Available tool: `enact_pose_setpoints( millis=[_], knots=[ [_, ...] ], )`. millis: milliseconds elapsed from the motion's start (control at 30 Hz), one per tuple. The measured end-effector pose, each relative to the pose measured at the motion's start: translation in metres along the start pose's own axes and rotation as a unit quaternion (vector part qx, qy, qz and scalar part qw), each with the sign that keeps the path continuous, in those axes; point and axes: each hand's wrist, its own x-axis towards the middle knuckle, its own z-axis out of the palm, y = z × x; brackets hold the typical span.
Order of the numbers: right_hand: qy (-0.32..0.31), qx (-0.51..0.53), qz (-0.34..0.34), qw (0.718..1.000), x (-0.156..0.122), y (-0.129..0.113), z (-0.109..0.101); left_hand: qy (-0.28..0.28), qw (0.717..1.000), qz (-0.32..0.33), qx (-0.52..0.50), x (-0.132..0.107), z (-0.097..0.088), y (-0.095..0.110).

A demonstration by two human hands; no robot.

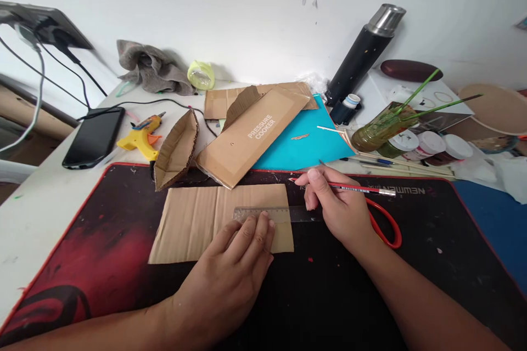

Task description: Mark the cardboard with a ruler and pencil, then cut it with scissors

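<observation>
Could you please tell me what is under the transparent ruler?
The ruler lies partly on the plain cardboard piece, its right part extending over the dark mat. The left hand covers some of it, so what is beneath that stretch cannot be seen.

Brown cardboard sheet (185, 225), creased, lies flat near the far edge of the mat (329, 285); transparent ruler (282, 215) crosses the sheet's right edge, roughly parallel to its far edge; red pencil (349, 187) points its sharpened tip leftward.
</observation>
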Motion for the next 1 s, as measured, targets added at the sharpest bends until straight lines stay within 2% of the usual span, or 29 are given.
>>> enact_pose_setpoints(
  millis=[300,1000],
  knots=[
    [-0.007,-0.01,-0.01,1.0,0.0,-0.001,0.0,0.013,1.0,-0.018,0.014,0.0,-0.002,0.001],
    [-0.018,-0.014,0.009,1.0,-0.001,0.002,0.002,-0.037,0.997,-0.044,0.045,-0.011,-0.015,-0.009]
  ],
)
